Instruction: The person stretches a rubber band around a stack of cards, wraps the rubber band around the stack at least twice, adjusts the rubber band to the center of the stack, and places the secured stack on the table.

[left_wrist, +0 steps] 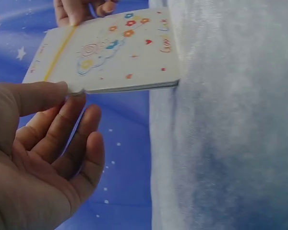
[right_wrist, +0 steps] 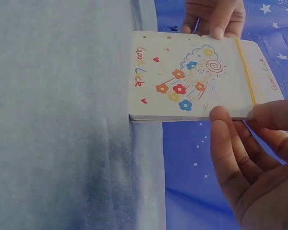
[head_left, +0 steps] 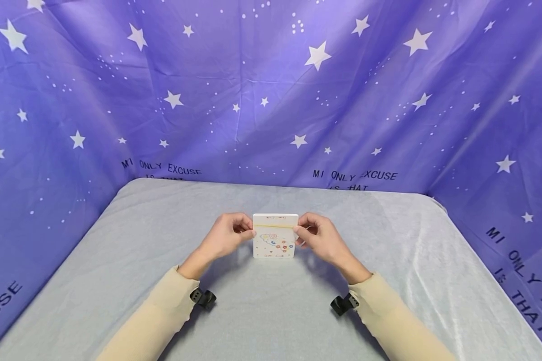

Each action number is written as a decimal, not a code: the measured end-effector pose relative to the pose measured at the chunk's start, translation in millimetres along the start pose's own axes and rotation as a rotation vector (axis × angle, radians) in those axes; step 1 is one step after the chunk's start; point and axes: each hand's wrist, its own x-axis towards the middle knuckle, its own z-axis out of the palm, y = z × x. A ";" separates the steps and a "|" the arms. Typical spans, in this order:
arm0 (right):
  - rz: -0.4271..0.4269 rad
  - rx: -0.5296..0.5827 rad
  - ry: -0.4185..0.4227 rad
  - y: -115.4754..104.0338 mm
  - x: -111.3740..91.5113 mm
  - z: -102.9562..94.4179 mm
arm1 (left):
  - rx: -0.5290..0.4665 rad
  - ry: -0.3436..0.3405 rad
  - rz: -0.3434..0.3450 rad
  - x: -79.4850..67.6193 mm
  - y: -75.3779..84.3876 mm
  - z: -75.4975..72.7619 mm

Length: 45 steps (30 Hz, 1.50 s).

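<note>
A small white notebook stands upright on its lower edge in the middle of the table. Coloured flowers, a sun, a cloud and "Good Luck" lettering decorate its cover. Near its top, a thin yellow elastic band runs across the cover. My left hand pinches the left edge between thumb and fingers, close to the band. On the opposite edge, my right hand pinches the notebook, its thumb at the end of the band, where two strands show slightly apart. The back cover is hidden.
A pale grey-blue cloth covers the table. Purple curtains with white stars and black lettering hang behind it and along both sides. Black wrist devices sit at the cuffs of the cream sleeves.
</note>
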 end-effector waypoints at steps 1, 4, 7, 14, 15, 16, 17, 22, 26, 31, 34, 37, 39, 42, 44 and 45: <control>0.002 -0.006 0.003 4.1 1.0 -0.3 | -0.021 0.000 0.006 0.2 1.3 -0.6; 0.005 -0.006 0.014 16.4 4.4 -0.9 | -0.085 0.025 0.040 0.4 6.9 -2.4; -0.011 0.025 0.029 29.2 7.5 -0.7 | -0.088 0.059 0.068 0.3 11.8 -2.5; -0.092 0.047 0.053 28.6 6.7 0.4 | -0.046 0.050 0.052 -0.1 11.2 -1.5; -0.098 0.043 0.051 26.1 6.2 0.4 | -0.041 0.049 0.047 -0.2 10.1 -1.9; -0.100 0.039 0.046 23.4 5.7 0.6 | -0.037 0.050 0.041 -0.6 9.5 -2.6; -0.098 0.036 0.039 20.8 5.3 0.5 | -0.025 0.048 0.036 -1.0 9.3 -3.3; -0.055 0.025 0.004 20.3 4.2 -0.8 | 0.069 -0.010 0.046 -1.4 7.7 -2.6; -0.007 0.000 -0.017 34.0 8.1 -2.1 | 0.130 -0.062 0.055 -1.3 5.1 -0.4; 0.016 -0.039 -0.038 37.9 10.8 -1.4 | 0.128 -0.069 0.053 -2.1 1.7 -0.5; 0.021 -0.071 -0.047 33.6 10.2 -0.7 | 0.094 -0.059 0.055 -2.0 1.2 -1.2; 0.004 -0.090 -0.058 21.7 7.1 -0.4 | 0.061 -0.020 0.074 -1.9 2.7 -2.6; -0.004 -0.079 -0.055 13.4 4.6 -0.6 | 0.057 0.004 0.094 -1.8 4.2 -3.2; -0.028 -0.063 -0.036 7.1 2.1 -1.0 | 0.067 0.008 0.098 -1.7 5.8 -3.7; -0.049 -0.057 -0.028 9.4 2.2 -1.0 | 0.060 0.003 0.085 -1.8 6.2 -3.7; -0.056 -0.055 -0.026 13.1 3.0 -1.0 | 0.051 0.000 0.075 -1.9 6.1 -3.6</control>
